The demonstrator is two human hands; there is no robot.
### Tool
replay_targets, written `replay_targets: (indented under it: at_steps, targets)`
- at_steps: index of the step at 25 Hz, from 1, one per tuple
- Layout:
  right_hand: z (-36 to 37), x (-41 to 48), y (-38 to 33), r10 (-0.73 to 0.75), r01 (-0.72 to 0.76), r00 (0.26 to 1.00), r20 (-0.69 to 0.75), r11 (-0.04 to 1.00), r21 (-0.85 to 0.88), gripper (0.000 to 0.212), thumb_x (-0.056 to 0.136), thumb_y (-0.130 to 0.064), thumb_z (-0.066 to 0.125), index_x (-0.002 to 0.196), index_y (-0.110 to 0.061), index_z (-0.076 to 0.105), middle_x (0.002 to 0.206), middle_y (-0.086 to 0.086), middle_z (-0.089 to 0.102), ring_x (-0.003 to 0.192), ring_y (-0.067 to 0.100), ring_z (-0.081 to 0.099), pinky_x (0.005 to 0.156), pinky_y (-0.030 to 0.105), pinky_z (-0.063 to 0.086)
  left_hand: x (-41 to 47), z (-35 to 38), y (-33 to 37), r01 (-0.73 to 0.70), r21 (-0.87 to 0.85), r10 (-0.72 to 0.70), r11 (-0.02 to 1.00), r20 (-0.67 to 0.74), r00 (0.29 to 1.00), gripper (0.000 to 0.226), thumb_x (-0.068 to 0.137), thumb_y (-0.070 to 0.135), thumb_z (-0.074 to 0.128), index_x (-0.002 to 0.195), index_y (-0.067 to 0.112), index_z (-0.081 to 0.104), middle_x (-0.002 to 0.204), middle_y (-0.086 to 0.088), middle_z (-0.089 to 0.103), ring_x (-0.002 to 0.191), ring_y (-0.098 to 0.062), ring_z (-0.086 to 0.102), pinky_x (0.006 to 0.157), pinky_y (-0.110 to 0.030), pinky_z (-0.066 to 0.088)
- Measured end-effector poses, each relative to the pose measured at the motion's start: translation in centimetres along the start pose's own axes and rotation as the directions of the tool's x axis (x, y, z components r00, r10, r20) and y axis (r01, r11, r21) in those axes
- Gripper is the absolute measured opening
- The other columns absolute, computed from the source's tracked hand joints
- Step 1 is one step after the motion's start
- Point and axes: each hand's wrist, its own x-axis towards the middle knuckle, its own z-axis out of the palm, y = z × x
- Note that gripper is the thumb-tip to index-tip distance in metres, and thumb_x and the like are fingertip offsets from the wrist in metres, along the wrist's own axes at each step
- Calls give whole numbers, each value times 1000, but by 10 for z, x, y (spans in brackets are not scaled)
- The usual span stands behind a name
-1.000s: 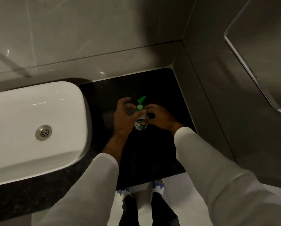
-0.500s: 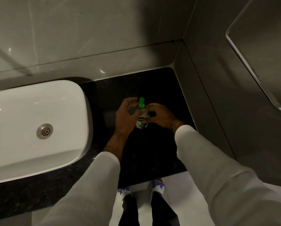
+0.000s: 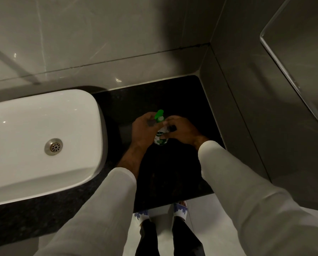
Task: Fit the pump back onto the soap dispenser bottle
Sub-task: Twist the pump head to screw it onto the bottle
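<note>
Both our arms reach forward and down, in pale sleeves that end short of the wrists. Our left hand [image 3: 145, 130] is seen from the back, its fingers [image 3: 150, 117] curled inward toward the right and, as far as the blur lets us tell, loosely closed. Our right hand [image 3: 182, 130] comes in from the other side, fingers bent toward the left hand. The two hands sit close together, fingertips nearly meeting.
</note>
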Motion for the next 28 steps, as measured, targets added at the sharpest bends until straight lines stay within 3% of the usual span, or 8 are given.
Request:
replay_targets:
  at_steps: [6,8,12,16,19,21,25,28]
  targets:
    - [1,2,-1,2,-1,1000,-25,1000,13,58,84,-22,84,136,-2,65,141,13,62,127,32,63,110,48,54,1,-8,-3,60,-136,-58,989,19,998,17,83,11,86,98,18,78,83,18,81,79,3,78,67,-9,57]
    - [1,5,-1,-7,7,1000,-10,1000,7,57,85,-20,83,136,-3,64,141,14,62,128,32,63,111,48,54,1,-9,-2,24,-128,-22,991,17,1000,18,84,9,84,98,20,79,85,17,81,82,2,78,70,-11,58]
    - [0,7,-1,-32,32,999,10,999,18,57,87,-17,82,138,-2,62,142,15,63,130,33,62,112,48,53,-1,-14,5,-114,-9,114,993,40,993,35,86,13,83,85,48,77,86,22,76,87,4,74,81,-19,61]
    - [0,10,2,-80,82,996,29,995,-59,56,88,-22,80,138,-3,64,142,14,62,131,31,60,113,48,51,-1,-15,0,-170,118,169,978,24,985,25,85,17,84,109,22,79,103,27,64,122,-22,64,105,-42,52]
    - [2,11,3,-95,96,995,19,991,-89,56,88,-25,80,138,-5,65,143,13,61,134,29,57,116,48,48,-2,-19,2,-233,170,222,957,85,971,36,83,18,84,117,21,74,104,48,55,119,19,53,109,-39,47]
    - [2,11,5,-95,96,995,15,991,-95,57,88,-27,80,138,-6,64,143,12,61,134,29,57,116,48,48,0,-21,0,-253,189,235,949,115,965,34,83,18,84,116,19,75,107,44,54,113,31,47,110,-37,45]
    - [3,5,14,-124,122,992,-12,985,-119,53,86,-28,81,133,-5,68,139,11,63,130,27,60,112,47,51,-2,-21,-2,-204,237,179,950,125,976,36,81,26,86,115,19,78,115,25,62,130,-3,51,97,-4,40]
    - [5,-2,21,-116,110,990,-77,990,-86,53,85,-28,83,131,-5,68,134,10,64,124,27,63,108,47,54,-11,-24,4,-210,229,173,950,173,970,47,83,18,86,127,14,71,131,6,68,128,-12,58,95,1,42]
